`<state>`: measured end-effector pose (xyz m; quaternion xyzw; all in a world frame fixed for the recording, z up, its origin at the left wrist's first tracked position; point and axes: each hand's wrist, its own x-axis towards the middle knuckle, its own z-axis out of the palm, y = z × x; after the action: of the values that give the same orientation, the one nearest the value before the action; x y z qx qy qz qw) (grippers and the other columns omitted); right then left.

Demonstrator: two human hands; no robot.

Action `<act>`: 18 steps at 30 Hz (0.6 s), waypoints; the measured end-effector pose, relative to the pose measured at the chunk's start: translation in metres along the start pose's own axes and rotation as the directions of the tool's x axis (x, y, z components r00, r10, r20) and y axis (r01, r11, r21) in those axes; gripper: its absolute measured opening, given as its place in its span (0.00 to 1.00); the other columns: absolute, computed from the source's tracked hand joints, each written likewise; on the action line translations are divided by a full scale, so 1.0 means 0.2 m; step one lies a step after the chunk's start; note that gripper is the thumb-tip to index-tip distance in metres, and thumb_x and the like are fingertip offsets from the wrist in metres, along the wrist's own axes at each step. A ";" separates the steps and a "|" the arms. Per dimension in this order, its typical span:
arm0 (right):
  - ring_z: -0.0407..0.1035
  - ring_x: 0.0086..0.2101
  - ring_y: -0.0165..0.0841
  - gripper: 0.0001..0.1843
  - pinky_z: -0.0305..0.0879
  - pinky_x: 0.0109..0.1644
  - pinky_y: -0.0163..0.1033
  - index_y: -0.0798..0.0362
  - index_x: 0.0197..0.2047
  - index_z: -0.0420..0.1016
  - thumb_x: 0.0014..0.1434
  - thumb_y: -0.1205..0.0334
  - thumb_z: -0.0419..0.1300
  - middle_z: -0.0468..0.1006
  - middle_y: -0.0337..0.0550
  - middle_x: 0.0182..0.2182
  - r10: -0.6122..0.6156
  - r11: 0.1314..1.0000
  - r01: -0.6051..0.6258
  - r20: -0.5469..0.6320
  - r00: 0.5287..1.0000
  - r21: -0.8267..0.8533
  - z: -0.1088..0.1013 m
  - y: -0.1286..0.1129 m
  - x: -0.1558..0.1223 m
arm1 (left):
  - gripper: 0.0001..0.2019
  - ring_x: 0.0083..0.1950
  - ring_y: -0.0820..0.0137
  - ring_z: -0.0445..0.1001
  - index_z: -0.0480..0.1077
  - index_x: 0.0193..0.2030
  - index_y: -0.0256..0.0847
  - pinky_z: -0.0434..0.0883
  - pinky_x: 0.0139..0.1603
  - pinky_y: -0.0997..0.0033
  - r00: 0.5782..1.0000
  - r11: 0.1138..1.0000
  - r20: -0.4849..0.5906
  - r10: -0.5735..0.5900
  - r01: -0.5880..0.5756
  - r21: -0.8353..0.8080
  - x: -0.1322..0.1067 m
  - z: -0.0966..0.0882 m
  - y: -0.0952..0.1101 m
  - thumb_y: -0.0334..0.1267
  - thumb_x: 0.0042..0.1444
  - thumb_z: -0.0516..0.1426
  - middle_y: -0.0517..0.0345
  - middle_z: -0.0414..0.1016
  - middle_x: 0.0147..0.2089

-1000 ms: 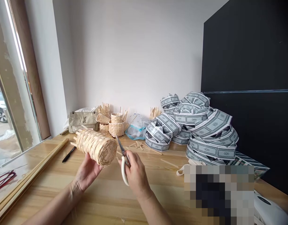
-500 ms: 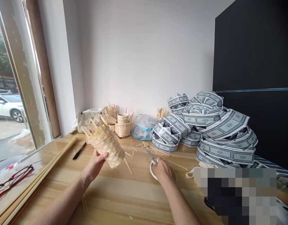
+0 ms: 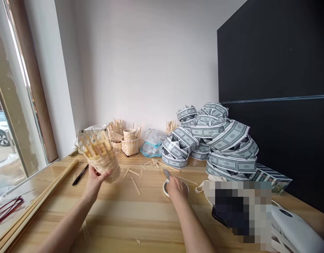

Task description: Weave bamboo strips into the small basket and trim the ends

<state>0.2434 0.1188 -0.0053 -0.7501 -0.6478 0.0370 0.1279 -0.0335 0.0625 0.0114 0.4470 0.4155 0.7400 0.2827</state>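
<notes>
My left hand (image 3: 95,181) is closed round a woven bamboo basket (image 3: 107,168), held above the table and tilted, with loose strip ends sticking up from its rim. The basket is slightly blurred. On the right, my right hand (image 3: 178,188) is closed over a pair of scissors (image 3: 166,174) with pale handles, low at the tabletop. The blades point away from me, and the fingers hide part of the handle loops. Cut bamboo strips (image 3: 135,186) lie scattered on the table between and beyond my hands.
Finished baskets (image 3: 129,146) and a plastic bag (image 3: 152,142) stand by the wall. Patterned paper-like bands (image 3: 232,160) are heaped at the right. A black pen (image 3: 80,175), long bamboo strips (image 3: 43,196) and red-framed glasses (image 3: 8,210) lie at the left. A white device (image 3: 296,225) sits at the lower right.
The view has turned to the right. My left hand has tipped the basket more upright, rim up. My right hand stays on the scissors, whose blades now show less.
</notes>
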 end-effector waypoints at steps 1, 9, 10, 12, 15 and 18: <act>0.70 0.38 0.37 0.17 0.60 0.36 0.37 0.56 0.37 0.74 0.53 0.73 0.46 0.76 0.52 0.36 0.002 1.000 -0.002 0.000 1.000 0.006 0.00 0.00 0.00 | 0.32 0.50 0.61 0.66 0.58 0.50 0.45 0.64 0.50 0.64 0.999 0.999 -0.021 0.034 -0.034 -0.006 0.02 0.00 0.01 0.33 0.37 0.65 0.54 0.67 0.49; 0.68 0.41 0.37 0.16 0.60 0.39 0.35 0.56 0.40 0.74 0.53 0.72 0.47 0.74 0.54 0.40 0.035 0.997 -0.034 -0.006 0.999 0.063 -0.01 0.04 0.01 | 0.30 0.50 0.63 0.67 0.57 0.48 0.42 0.65 0.51 0.61 0.995 0.999 0.099 0.034 -0.036 0.021 0.30 0.08 0.14 0.34 0.37 0.65 0.51 0.67 0.50; 0.68 0.41 0.37 0.17 0.60 0.38 0.35 0.56 0.40 0.74 0.53 0.73 0.47 0.74 0.54 0.40 0.034 0.997 -0.034 -0.004 0.999 0.068 -0.01 0.04 0.01 | 0.30 0.49 0.63 0.68 0.57 0.47 0.41 0.65 0.51 0.61 0.993 0.999 0.118 0.004 -0.008 0.032 0.34 0.10 0.13 0.35 0.36 0.65 0.50 0.68 0.49; 0.69 0.39 0.37 0.17 0.60 0.37 0.35 0.56 0.40 0.74 0.52 0.74 0.47 0.74 0.53 0.39 0.038 0.997 -0.038 0.004 0.999 0.074 -0.02 0.04 0.01 | 0.29 0.47 0.63 0.69 0.58 0.46 0.41 0.66 0.49 0.61 0.988 0.997 0.145 -0.044 0.035 0.069 0.40 0.13 0.10 0.35 0.35 0.65 0.50 0.69 0.47; 0.70 0.38 0.38 0.17 0.61 0.35 0.36 0.55 0.38 0.75 0.51 0.74 0.47 0.75 0.53 0.36 0.055 0.996 -0.056 0.015 0.998 0.071 -0.02 0.04 0.01 | 0.29 0.45 0.62 0.70 0.60 0.44 0.40 0.67 0.46 0.61 0.987 0.990 0.143 -0.077 0.059 0.126 0.44 0.18 0.01 0.37 0.33 0.66 0.51 0.70 0.43; 0.69 0.38 0.40 0.16 0.61 0.34 0.38 0.55 0.38 0.75 0.51 0.73 0.48 0.74 0.55 0.37 0.072 0.996 -0.071 -0.008 0.997 0.057 -0.01 0.04 0.01 | 0.28 0.43 0.60 0.71 0.61 0.41 0.38 0.67 0.45 0.59 0.989 0.987 0.128 -0.080 0.060 0.149 0.46 0.21 -0.09 0.37 0.30 0.66 0.52 0.72 0.38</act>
<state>0.2513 0.1198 -0.0038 -0.7691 -0.6186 0.0563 0.1509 -0.0350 0.1593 0.0447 0.5001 0.4635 0.6659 0.3027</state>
